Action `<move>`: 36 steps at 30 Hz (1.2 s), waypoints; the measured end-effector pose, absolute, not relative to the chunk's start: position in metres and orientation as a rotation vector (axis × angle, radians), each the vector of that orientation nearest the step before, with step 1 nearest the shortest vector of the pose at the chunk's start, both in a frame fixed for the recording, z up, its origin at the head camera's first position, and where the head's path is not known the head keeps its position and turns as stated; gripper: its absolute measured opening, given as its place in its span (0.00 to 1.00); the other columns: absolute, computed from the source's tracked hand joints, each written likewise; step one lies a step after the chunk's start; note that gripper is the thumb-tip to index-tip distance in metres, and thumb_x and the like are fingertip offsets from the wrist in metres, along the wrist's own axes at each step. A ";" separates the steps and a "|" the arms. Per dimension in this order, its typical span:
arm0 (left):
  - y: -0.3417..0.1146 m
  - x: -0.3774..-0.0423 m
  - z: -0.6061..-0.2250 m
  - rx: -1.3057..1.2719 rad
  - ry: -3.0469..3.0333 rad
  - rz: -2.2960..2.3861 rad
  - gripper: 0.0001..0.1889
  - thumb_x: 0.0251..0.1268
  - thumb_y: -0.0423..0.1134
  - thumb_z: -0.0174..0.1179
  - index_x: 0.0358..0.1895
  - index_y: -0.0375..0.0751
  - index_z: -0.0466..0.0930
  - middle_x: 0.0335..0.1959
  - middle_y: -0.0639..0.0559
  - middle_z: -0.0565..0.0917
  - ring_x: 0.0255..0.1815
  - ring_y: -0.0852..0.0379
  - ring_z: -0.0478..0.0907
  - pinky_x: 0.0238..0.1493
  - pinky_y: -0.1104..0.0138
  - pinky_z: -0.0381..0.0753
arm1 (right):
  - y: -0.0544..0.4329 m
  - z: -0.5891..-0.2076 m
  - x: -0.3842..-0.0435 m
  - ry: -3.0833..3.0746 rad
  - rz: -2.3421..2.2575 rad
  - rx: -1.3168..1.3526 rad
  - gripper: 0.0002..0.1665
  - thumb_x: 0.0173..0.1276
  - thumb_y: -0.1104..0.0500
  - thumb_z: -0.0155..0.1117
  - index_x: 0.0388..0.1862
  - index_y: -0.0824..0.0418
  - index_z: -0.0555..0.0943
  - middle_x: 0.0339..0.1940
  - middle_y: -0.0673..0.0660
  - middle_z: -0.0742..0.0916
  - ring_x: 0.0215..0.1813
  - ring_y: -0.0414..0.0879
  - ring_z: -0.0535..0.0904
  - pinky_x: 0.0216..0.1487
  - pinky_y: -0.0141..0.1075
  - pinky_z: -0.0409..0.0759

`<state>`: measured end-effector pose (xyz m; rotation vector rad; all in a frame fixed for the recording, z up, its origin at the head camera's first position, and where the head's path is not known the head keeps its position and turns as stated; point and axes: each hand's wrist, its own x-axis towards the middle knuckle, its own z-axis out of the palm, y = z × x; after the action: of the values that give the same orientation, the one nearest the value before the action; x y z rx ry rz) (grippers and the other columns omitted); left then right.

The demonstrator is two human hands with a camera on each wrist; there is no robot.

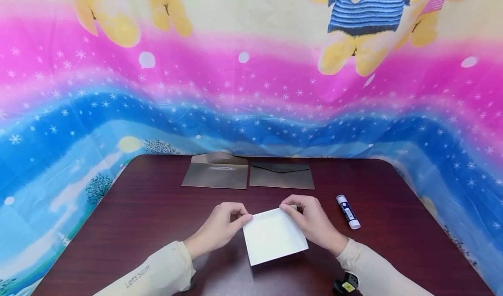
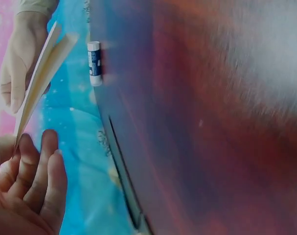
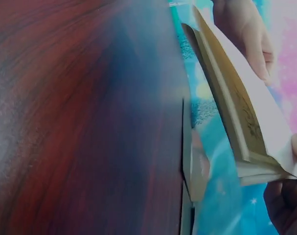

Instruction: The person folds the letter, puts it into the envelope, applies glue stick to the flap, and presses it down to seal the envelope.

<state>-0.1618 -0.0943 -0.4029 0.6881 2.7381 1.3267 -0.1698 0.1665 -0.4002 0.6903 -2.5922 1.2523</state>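
Observation:
Held between both hands over the near middle of the table is a folded white card (image 1: 275, 237), its plain face toward the head camera. My left hand (image 1: 220, 226) pinches its upper left corner between thumb and fingers. At the upper right edge, my right hand (image 1: 312, 219) grips it with the thumb on the near face. The right wrist view shows the card (image 3: 256, 93) from the side, with spread layers and a dark swirling print on a tan inner face. Seen from the left wrist, its two leaves stand apart in a narrow V.
A brown envelope (image 1: 216, 176) with its flap raised lies at the table's back edge. Beside it is a second envelope (image 1: 280, 180) with its flap folded down. A glue stick (image 1: 348, 211) lies right of my right hand on the dark red table (image 1: 129, 208). Behind hangs a patterned cloth (image 1: 243, 95).

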 end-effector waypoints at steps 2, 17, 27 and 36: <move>-0.094 -0.162 -0.405 0.682 2.752 1.327 0.08 0.71 0.40 0.63 0.30 0.52 0.83 0.22 0.62 0.78 0.23 0.69 0.68 0.25 0.73 0.70 | 0.163 -0.402 -0.168 -2.614 1.063 0.717 0.04 0.70 0.61 0.68 0.36 0.52 0.87 0.37 0.48 0.90 0.36 0.35 0.81 0.36 0.33 0.83; -0.080 -0.159 -0.411 0.803 2.699 1.444 0.10 0.69 0.38 0.64 0.27 0.50 0.79 0.24 0.59 0.81 0.25 0.70 0.74 0.31 0.74 0.76 | 0.149 -0.392 -0.166 -2.514 1.399 0.703 0.06 0.73 0.64 0.63 0.40 0.59 0.87 0.34 0.53 0.90 0.33 0.34 0.81 0.35 0.30 0.83; -0.080 -0.160 -0.414 0.799 2.440 1.521 0.05 0.72 0.38 0.61 0.36 0.41 0.83 0.29 0.51 0.85 0.26 0.67 0.77 0.29 0.73 0.79 | 0.152 -0.388 -0.169 -2.632 1.411 0.799 0.06 0.73 0.63 0.63 0.40 0.59 0.87 0.38 0.53 0.90 0.38 0.35 0.83 0.40 0.30 0.84; -0.079 -0.166 -0.411 0.728 2.404 1.593 0.07 0.70 0.34 0.62 0.33 0.37 0.76 0.16 0.53 0.75 0.16 0.69 0.63 0.20 0.75 0.63 | 0.154 -0.388 -0.171 -2.676 1.186 0.667 0.07 0.67 0.60 0.71 0.44 0.53 0.86 0.36 0.46 0.90 0.40 0.35 0.83 0.43 0.31 0.82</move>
<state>-0.1660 -0.0792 -0.4111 0.7280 2.4038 1.5934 -0.1711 0.1536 -0.3884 0.6674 -2.6760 1.1859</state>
